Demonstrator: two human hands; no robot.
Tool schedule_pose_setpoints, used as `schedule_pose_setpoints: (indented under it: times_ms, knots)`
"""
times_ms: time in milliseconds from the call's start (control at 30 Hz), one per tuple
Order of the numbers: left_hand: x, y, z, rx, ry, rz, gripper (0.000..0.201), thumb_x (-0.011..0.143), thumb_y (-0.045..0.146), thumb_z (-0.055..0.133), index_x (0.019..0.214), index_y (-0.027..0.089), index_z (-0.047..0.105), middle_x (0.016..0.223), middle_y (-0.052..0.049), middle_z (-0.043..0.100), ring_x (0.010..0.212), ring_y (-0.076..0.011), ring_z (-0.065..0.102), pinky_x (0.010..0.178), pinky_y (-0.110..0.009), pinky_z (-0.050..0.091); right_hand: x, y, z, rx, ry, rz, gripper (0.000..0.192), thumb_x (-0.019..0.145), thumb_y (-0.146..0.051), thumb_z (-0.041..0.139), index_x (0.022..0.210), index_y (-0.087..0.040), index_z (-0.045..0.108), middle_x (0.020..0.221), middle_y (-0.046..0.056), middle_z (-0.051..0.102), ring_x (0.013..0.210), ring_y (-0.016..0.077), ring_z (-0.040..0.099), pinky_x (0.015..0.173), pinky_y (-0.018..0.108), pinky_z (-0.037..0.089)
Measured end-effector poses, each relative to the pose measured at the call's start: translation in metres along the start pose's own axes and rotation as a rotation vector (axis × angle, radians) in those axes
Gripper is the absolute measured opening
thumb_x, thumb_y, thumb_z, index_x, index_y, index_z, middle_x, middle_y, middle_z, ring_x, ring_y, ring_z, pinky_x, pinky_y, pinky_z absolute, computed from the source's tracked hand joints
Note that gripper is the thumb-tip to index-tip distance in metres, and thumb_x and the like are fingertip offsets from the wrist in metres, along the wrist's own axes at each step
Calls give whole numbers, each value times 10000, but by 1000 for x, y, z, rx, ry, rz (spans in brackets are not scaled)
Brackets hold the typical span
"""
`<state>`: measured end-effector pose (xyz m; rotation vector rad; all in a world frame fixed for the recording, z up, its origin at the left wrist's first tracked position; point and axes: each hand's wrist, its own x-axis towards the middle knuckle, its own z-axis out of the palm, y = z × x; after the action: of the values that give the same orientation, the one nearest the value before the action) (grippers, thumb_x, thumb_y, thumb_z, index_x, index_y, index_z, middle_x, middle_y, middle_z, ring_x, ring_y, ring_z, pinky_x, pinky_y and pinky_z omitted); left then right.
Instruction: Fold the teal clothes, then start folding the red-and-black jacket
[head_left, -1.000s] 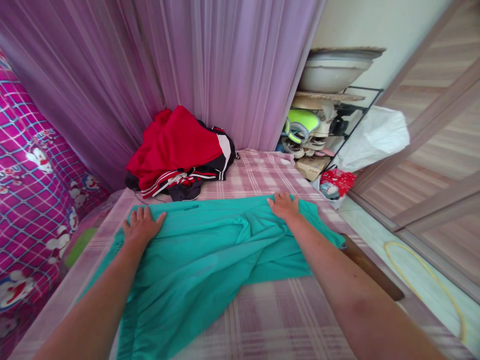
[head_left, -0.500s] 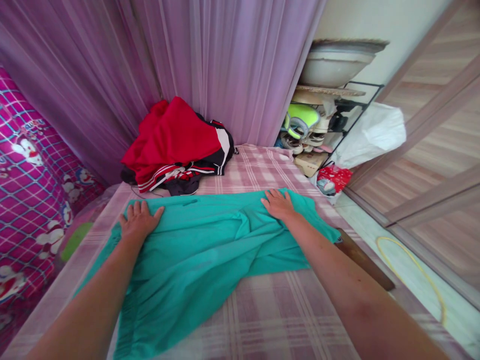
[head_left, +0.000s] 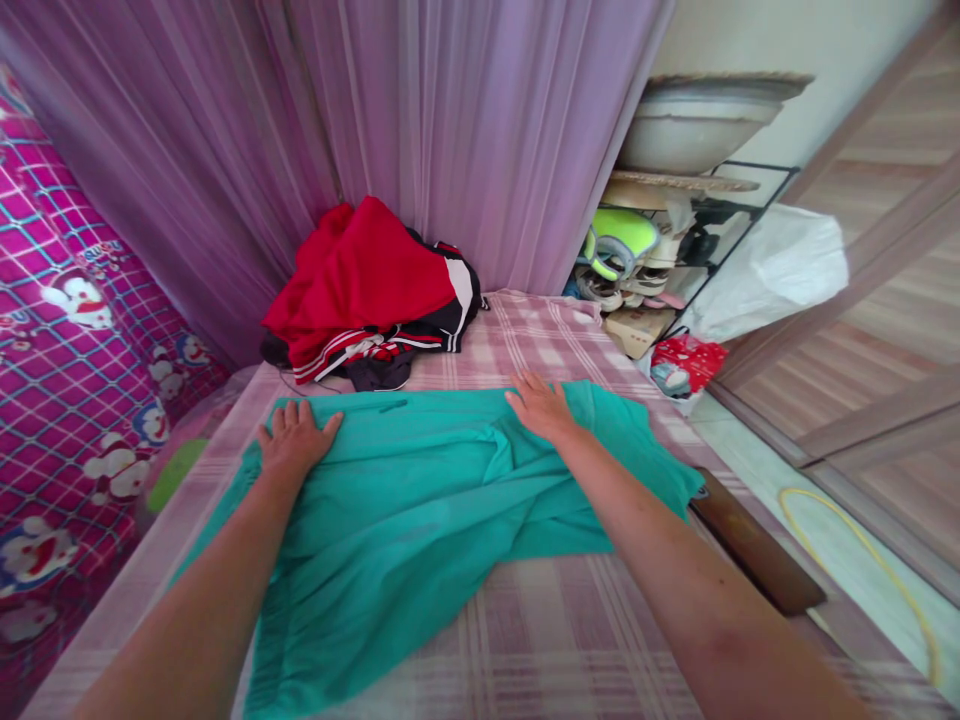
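Teal pants [head_left: 405,530] lie spread across the plaid sheet, creased through the middle, with a gathered elastic edge at the lower left. My left hand [head_left: 296,440] rests flat on their upper left part, fingers spread. Farther right, my right hand [head_left: 541,407] lies on the upper edge with its fingers stretched out, pointing away from me. Neither hand grips the cloth. Beneath my right forearm, part of the pants is hidden.
A heap of red and black clothes [head_left: 367,280] sits at the back against the purple curtain [head_left: 465,130]. At the right edge lies a brown flat object [head_left: 757,545]. Beyond stand a shoe rack [head_left: 739,235] and a wooden door [head_left: 870,330]. Pink patterned fabric [head_left: 67,400] hangs at left.
My right hand has slid a little left along the upper edge of the pants. My left hand stays in place on the cloth. The whole view has shifted slightly.
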<state>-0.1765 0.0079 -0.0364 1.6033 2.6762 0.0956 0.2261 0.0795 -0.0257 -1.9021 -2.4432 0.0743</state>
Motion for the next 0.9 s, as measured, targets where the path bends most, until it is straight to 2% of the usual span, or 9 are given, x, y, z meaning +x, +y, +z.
schedule_pose_setpoints:
  times_ms: [133, 267, 367, 467, 533, 633, 700, 800, 900]
  knots:
    - [-2, 1, -1, -3, 6, -4, 870, 921, 658, 229, 1558, 73, 321, 1636, -189, 293, 1505, -378, 241, 1176, -618, 220, 1, -24, 16, -3, -32, -121, 586, 1050, -485, 184, 1559, -261, 368, 1637, 90, 324, 1504, 265, 275, 1201, 567, 190]
    - [-7, -1, -2, 4, 24, -1, 799, 944, 617, 265, 1567, 120, 328, 1624, -189, 320, 1499, -381, 266, 1170, -639, 225, 0, -26, 26, -19, -22, -127, 568, 1051, -472, 213, 1554, -266, 379, 1628, 95, 343, 1492, 271, 298, 1191, 577, 208]
    - [-15, 7, -5, 21, 103, 45, 679, 973, 496, 286, 1542, 139, 389, 1630, -167, 317, 1508, -366, 256, 1189, -657, 174, 0, -24, 26, -24, -16, -123, 563, 1050, -460, 221, 1552, -262, 384, 1627, 95, 345, 1491, 273, 300, 1186, 580, 222]
    - [-29, 39, -7, 4, 179, 201, 599, 987, 403, 293, 1504, 149, 457, 1624, -135, 343, 1508, -338, 269, 1213, -638, 144, 0, -25, 24, -25, -8, -130, 560, 1051, -454, 228, 1549, -256, 390, 1623, 96, 354, 1487, 276, 310, 1186, 582, 222]
    - [-39, 73, -7, -22, 168, 401, 587, 997, 421, 296, 1504, 175, 461, 1616, -110, 365, 1514, -309, 266, 1232, -594, 146, 0, -26, 24, -29, -5, -131, 560, 1052, -453, 230, 1551, -255, 389, 1621, 100, 356, 1484, 278, 316, 1188, 580, 219]
    - [-53, 129, -5, -34, 44, 665, 574, 1014, 472, 276, 1513, 245, 448, 1600, -59, 405, 1517, -269, 269, 1250, -562, 104, 0, -27, 24, -29, -15, -121, 559, 1052, -452, 231, 1552, -258, 387, 1624, 98, 350, 1485, 278, 315, 1188, 574, 224]
    - [-59, 156, -3, -30, -77, 714, 588, 1019, 509, 249, 1521, 262, 430, 1604, -51, 397, 1513, -268, 279, 1246, -579, 95, 0, -27, 24, -27, -15, -121, 554, 1053, -452, 232, 1548, -264, 394, 1624, 91, 352, 1486, 272, 314, 1189, 568, 229]
    - [-62, 170, 1, -23, -162, 711, 622, 1015, 552, 231, 1535, 258, 404, 1623, -64, 357, 1518, -278, 264, 1234, -608, 98, 0, -26, 24, -27, -4, -123, 550, 1053, -453, 234, 1544, -269, 401, 1619, 86, 363, 1484, 261, 319, 1189, 561, 234]
    - [-58, 155, 6, -32, -121, 693, 624, 1008, 570, 245, 1535, 277, 405, 1627, -56, 350, 1518, -284, 261, 1228, -623, 96, -1, -25, 26, -28, 13, -124, 548, 1054, -453, 231, 1542, -273, 401, 1618, 83, 366, 1482, 260, 322, 1186, 564, 238]
